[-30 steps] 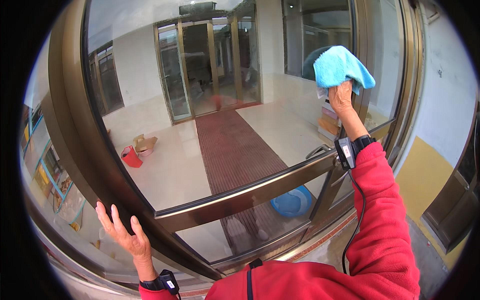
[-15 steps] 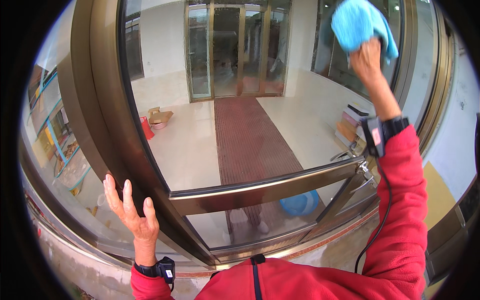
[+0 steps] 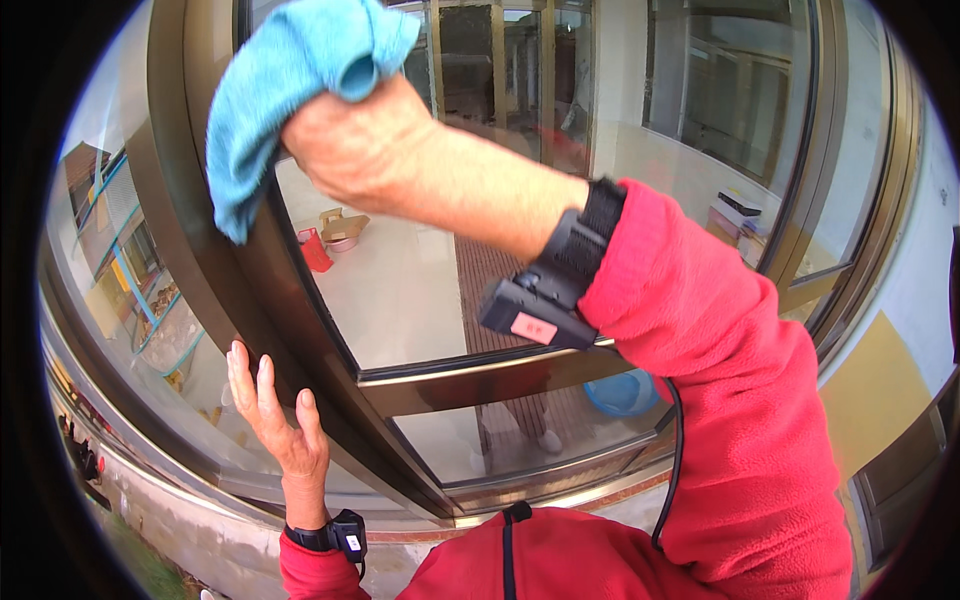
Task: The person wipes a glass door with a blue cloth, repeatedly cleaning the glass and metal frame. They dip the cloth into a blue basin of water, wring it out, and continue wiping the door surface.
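A blue cloth (image 3: 262,100) is bunched in my right hand (image 3: 355,140), which is closed on it at the upper left of the glass door. The cloth covers the pane's upper left corner and overlaps the brown metal door frame (image 3: 215,290). My right forearm crosses in front of the glass pane (image 3: 400,290). Lower down, my left hand (image 3: 285,430) is raised with its fingers spread, its fingertips at the edge of the frame. Nothing is in the left hand.
Through the glass show a dark red ribbed mat (image 3: 487,290), a red container (image 3: 314,250) with a cardboard box (image 3: 342,224), and stacked boxes (image 3: 735,215). A blue basin (image 3: 622,393) shows through the lower pane. A metal crossbar (image 3: 480,385) divides the door.
My right hand has swept the blue cloth from the pane's upper right across to its upper left. The view has shifted slightly. My left hand keeps its place by the frame, fingers spread.
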Available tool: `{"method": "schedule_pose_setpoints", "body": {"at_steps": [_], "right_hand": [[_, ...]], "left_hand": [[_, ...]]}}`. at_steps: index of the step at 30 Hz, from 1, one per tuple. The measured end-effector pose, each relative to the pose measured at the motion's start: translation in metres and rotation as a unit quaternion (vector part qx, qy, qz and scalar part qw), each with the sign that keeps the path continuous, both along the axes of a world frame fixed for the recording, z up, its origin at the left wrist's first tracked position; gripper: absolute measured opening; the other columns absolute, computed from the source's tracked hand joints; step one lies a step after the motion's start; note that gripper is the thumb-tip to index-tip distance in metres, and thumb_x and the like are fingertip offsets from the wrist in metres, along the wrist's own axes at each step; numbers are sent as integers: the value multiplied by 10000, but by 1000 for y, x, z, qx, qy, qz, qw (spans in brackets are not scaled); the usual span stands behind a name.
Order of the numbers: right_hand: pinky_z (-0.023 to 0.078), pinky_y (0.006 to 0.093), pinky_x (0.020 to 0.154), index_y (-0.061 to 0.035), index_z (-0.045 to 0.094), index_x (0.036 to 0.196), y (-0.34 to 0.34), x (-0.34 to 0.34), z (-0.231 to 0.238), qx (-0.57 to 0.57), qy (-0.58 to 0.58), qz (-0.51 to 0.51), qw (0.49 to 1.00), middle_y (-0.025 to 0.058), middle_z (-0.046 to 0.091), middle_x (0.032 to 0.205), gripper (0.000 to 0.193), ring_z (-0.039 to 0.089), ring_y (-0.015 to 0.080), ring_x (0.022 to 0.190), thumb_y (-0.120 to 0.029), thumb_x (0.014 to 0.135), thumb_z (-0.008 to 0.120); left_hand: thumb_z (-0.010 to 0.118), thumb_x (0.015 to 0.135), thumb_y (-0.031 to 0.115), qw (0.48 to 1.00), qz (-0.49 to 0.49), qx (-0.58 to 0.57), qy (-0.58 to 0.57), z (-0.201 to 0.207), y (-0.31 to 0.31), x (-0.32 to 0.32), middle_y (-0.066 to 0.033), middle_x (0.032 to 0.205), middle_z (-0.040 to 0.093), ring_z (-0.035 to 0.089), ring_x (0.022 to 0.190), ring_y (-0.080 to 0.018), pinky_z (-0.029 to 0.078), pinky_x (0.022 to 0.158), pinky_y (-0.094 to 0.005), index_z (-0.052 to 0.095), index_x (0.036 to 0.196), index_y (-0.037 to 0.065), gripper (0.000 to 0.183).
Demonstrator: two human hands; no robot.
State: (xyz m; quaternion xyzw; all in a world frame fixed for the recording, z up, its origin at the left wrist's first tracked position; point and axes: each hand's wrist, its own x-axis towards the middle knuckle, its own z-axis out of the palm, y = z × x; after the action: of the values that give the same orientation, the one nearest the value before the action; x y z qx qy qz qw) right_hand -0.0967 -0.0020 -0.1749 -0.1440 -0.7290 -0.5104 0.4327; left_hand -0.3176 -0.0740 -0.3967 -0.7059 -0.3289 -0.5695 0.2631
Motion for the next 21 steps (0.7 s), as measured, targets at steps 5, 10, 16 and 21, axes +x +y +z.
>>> {"method": "schedule_pose_setpoints", "body": {"at_steps": [5,10,16,21], "right_hand": [[365,518,1093,-73,552,1296,-44,38,-114,-112,-28,42,992,185,510,1358,530,460,383,1300,-122,768,555],[390,488,1072,-115,556,1289,-81,108,-149,-254,-19,14,967,140,509,1337,475,486,346,1268,-186,823,620],[350,448,1123,-96,498,1381,-102,222,-118,-267,130,-67,952,147,544,1351,581,493,342,1282,-99,827,674],[293,415,1166,-82,234,1510,-122,365,-63,-105,191,-359,908,131,340,1527,563,370,298,1382,-194,1011,470]], "left_hand": [[536,936,108,1000,6,-11,-17,-4,-10,11,-238,1515,347,323,1401,-417,219,1151,-519,402,1416,4,509],[564,911,70,999,-41,-16,17,-20,-22,41,-272,1497,349,357,1370,-449,267,1122,-547,423,1394,13,506],[640,772,-15,993,-85,-75,45,-35,-21,75,-245,1426,446,434,1301,-420,317,1095,-531,516,1284,21,528],[671,712,-52,989,-99,-103,45,-40,-18,89,-179,1351,512,486,1219,-380,367,1052,-500,556,1241,36,549]]}}
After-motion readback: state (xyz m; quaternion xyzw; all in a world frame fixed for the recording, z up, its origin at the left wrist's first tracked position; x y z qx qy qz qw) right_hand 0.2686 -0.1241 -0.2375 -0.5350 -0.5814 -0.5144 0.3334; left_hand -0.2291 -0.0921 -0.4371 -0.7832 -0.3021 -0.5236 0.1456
